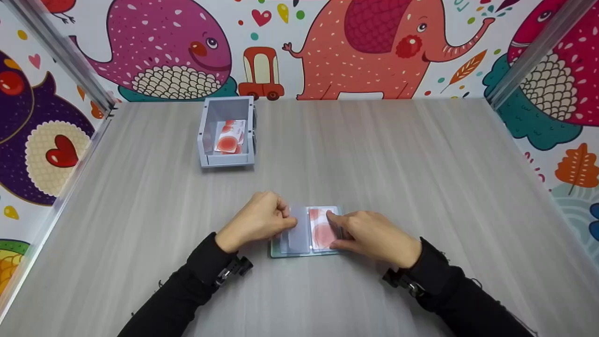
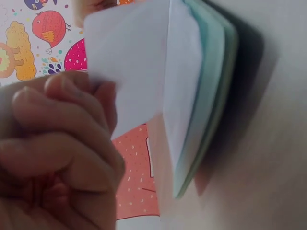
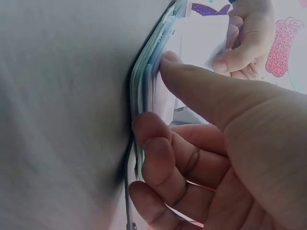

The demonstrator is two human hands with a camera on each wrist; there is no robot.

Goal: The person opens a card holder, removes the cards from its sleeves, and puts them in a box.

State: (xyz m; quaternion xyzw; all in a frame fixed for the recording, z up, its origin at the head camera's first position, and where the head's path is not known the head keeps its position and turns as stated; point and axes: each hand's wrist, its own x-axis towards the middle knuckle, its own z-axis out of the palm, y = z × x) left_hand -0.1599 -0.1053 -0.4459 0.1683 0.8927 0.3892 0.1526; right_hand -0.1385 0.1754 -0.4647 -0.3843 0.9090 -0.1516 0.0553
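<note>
A small card album with a pale green cover lies open on the table. My left hand pinches one of its translucent pages between thumb and fingers; in the left wrist view that page stands raised from the stack. On the right side, a white card with red circles shows in a clear sleeve. My right hand holds the album's right edge, its thumb on the pages and curled fingertips against their edge in the right wrist view.
A grey plastic bin stands farther back on the left, with red-and-white cards inside. Cartoon-printed walls border the grey wood-grain table at the back and both sides.
</note>
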